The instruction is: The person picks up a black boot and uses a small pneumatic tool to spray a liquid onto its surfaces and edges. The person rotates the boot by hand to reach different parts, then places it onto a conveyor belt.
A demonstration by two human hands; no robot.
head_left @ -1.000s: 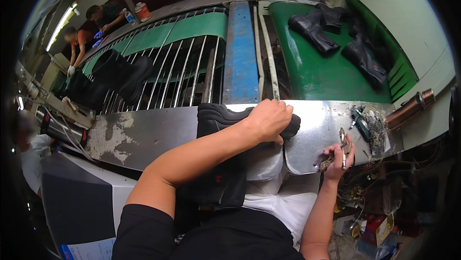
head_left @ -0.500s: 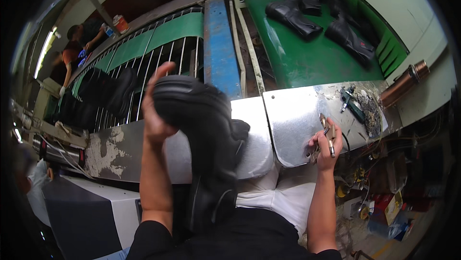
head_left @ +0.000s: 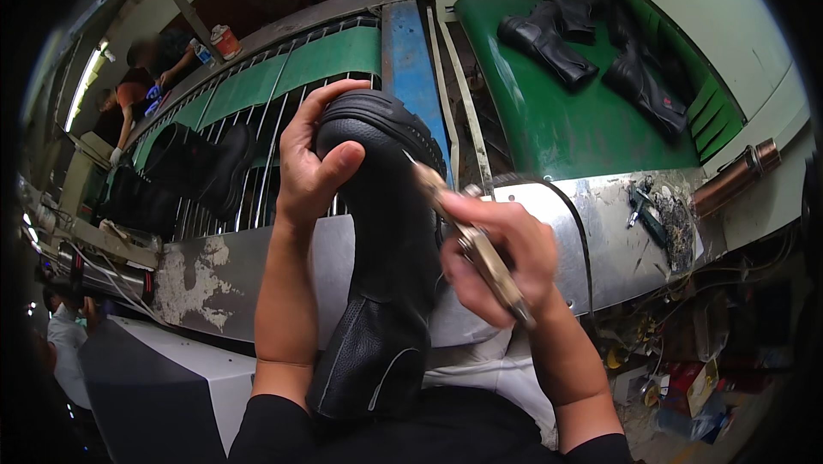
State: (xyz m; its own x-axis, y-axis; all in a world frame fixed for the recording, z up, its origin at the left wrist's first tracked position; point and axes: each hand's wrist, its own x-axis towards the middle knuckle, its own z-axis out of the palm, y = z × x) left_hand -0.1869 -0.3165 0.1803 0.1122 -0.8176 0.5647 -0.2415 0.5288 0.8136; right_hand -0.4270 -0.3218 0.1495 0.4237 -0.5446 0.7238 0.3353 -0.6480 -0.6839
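In front of me a black leather boot stands nearly upright, its toe up and its shaft down near my lap. My left hand wraps round the toe, thumb on the upper and fingers behind by the sole. Closed in my right hand is a brass-coloured metal hand tool with a thin pointed tip. That tip lies at the upper just below the sole edge; whether it touches cannot be made out. My right hand is slightly blurred.
More black boots lie on the green belt and the wire rack. A dark green tool rests on the metal ledge. A black hose curves over that ledge. Two people work at the far left.
My right hand has brought the metal tool from the ledge on the right across to the boot. The boot has turned, showing more of its upper, and my left thumb now lies over the toe.
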